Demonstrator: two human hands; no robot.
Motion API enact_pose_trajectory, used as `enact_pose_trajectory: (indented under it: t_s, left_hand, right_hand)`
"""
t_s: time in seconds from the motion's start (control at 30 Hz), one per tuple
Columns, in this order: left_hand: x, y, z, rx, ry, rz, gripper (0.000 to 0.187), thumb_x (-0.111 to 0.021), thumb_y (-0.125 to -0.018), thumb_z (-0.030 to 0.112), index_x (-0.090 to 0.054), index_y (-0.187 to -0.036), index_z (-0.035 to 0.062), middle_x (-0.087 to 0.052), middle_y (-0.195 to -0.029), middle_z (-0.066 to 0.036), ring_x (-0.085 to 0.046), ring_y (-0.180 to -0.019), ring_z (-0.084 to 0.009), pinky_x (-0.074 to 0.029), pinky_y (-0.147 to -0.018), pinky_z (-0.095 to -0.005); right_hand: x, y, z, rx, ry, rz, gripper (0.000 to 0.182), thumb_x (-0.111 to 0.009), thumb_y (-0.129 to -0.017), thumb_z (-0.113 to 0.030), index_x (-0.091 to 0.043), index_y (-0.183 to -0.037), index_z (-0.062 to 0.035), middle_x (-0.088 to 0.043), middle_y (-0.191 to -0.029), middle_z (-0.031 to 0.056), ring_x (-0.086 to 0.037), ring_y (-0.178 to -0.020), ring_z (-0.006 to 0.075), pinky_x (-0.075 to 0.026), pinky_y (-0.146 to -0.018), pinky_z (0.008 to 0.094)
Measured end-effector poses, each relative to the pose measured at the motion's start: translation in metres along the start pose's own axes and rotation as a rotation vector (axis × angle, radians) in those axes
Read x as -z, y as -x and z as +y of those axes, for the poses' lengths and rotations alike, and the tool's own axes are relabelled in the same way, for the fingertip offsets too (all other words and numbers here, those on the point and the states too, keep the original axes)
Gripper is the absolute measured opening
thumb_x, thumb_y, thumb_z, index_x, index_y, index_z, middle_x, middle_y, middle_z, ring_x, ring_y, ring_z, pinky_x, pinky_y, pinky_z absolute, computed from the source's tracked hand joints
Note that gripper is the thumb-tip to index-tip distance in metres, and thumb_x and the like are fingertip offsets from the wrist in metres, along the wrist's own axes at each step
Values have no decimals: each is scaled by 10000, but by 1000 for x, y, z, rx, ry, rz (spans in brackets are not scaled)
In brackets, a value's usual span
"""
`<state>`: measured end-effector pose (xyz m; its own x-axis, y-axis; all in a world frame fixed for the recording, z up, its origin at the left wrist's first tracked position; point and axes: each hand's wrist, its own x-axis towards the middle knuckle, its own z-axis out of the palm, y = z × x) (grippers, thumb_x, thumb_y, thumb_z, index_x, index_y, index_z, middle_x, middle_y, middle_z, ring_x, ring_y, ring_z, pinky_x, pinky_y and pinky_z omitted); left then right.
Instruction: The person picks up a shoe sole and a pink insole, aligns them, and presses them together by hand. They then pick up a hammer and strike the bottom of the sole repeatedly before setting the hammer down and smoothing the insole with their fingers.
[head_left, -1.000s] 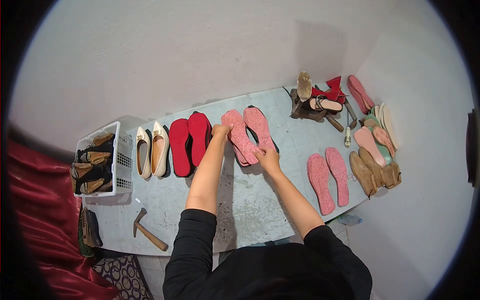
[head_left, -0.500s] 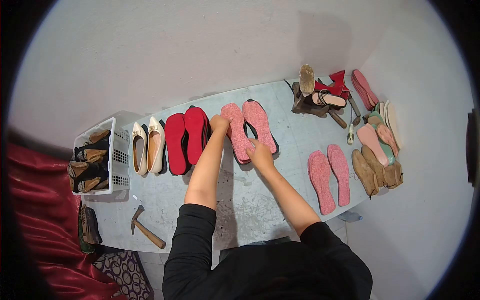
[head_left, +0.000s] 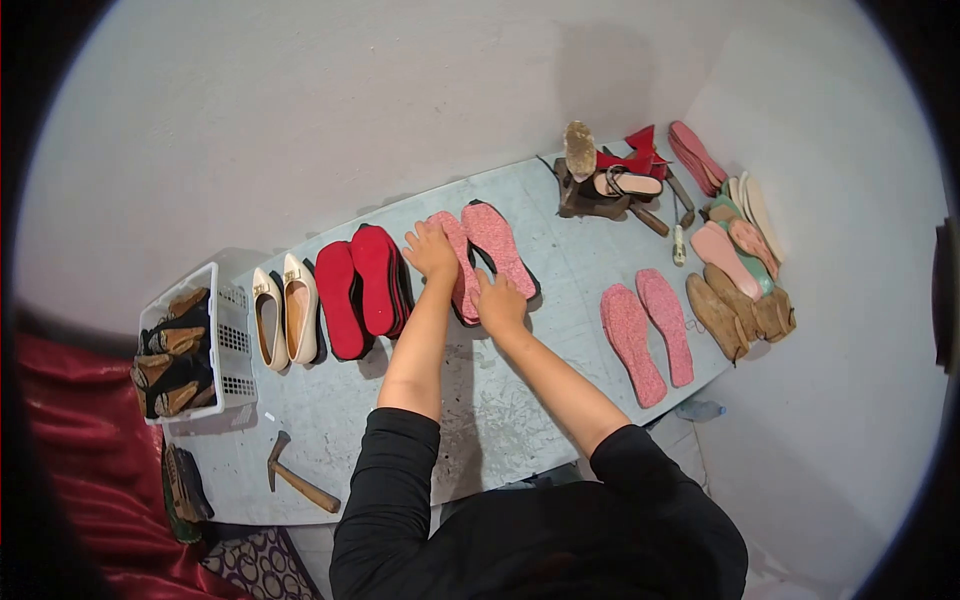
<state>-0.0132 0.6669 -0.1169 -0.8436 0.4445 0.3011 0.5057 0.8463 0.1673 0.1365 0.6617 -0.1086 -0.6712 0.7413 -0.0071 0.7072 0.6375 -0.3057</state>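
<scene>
Grey tabletop, white basket of black-and-brown shoes; left grip wide on pink soles, right grip unclear

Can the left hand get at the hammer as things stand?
Probably yes: nothing covers the hammer, and bare tabletop lies beside it, though the left hand must first leave the pink insole.

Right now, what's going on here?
A person is handling the middle pair of pink soles: the left hand spreads at the left one's outer edge, the right hand is by their lower ends. Red soles and cream shoes sit to the left; a hammer lies near the front edge of the table.
</scene>
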Motion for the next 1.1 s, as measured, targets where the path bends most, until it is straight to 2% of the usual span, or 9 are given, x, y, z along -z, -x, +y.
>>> enact_pose_trajectory:
  t_s: [0.13, 0.2, 0.27, 0.37, 0.5, 0.57, 0.73, 0.83, 1.1]
  left_hand:
    - [14, 4, 2, 28, -6, -290, 239, -582, -819, 347, -642, -975, 176, -581, -1136, -42, -519, -1074, -274, -380, -818, -470]
    - [31, 22, 5, 4, 76, -263, 297, -588, -810, 356, -608, -1046, 177, -570, -1156, -52, -515, -1079, -281, -375, -827, -485]
    - [52, 35, 9, 1, 239, -186, 444, -600, -792, 374, -539, -1186, 178, -547, -1195, -73, -507, -1089, -296, -365, -846, -515]
    - [93, 98, 12, -148, 505, -70, 437, -598, -798, 320, -500, -1171, 114, -574, -1044, -94, -506, -1027, -290, -371, -808, -486]
    - [102, 215, -7, -414, 829, -136, 388, -606, -780, 236, -496, -1104, 52, -560, -966, -119, -520, -952, -308, -386, -784, -449]
    - [95, 272, -22, -421, 871, -352, 380, -615, -764, 192, -496, -1096, 50, -561, -938, -131, -530, -915, -318, -403, -767, -437]
    - [96, 349, -41, -484, 888, -567, 358, -626, -746, 159, -512, -1066, 47, -565, -911, -154, -535, -883, -337, -426, -755, -430]
    - [101, 354, -33, -474, 833, -516, 341, -617, -751, 151, -515, -1059, 48, -570, -931, -159, -534, -891, -339, -424, -769, -425]
    - [116, 369, 28, -281, 812, -326, 300, -607, -764, 112, -522, -1037, 20, -569, -921, -159, -539, -886, -308, -425, -793, -390]
  right_hand:
    - [17, 40, 14, 141, -199, 203, 511, -671, -761, -260, -470, -1212, -130, -508, -1034, 140, -536, -959, 310, -452, -775, 416]
    - [27, 76, 29, 130, -520, 219, 493, -659, -773, -246, -466, -1209, -121, -513, -1026, 144, -532, -970, 311, -450, -794, 414]
    - [26, 120, 48, 26, -651, 244, 447, -634, -795, -211, -470, -1197, -105, -525, -996, 151, -564, -885, 298, -474, -737, 398]
    - [21, 192, 80, -189, -658, 284, 427, -634, -791, -194, -487, -1181, -103, -544, -940, 137, -588, -767, 267, -483, -650, 364]
    - [7, 271, 132, -459, -617, 349, 443, -656, -747, -123, -500, -1159, -74, -527, -855, 115, -540, -666, 206, -458, -608, 323]
    - [7, 288, 165, -499, -551, 422, 431, -658, -740, -116, -508, -1142, -71, -525, -828, 101, -528, -657, 183, -454, -600, 310]
    - [38, 261, 248, -456, -351, 625, 436, -641, -744, -103, -479, -1142, -31, -527, -954, 170, -556, -825, 273, -452, -728, 363]
    - [51, 220, 291, -402, -202, 646, 514, -656, -740, -143, -444, -1195, -34, -518, -1055, 199, -521, -994, 324, -426, -832, 406]
    - [53, 170, 344, -366, 16, 219, 673, -680, -751, -295, -355, -1297, -73, -473, -1186, 174, -468, -1091, 358, -406, -891, 429]
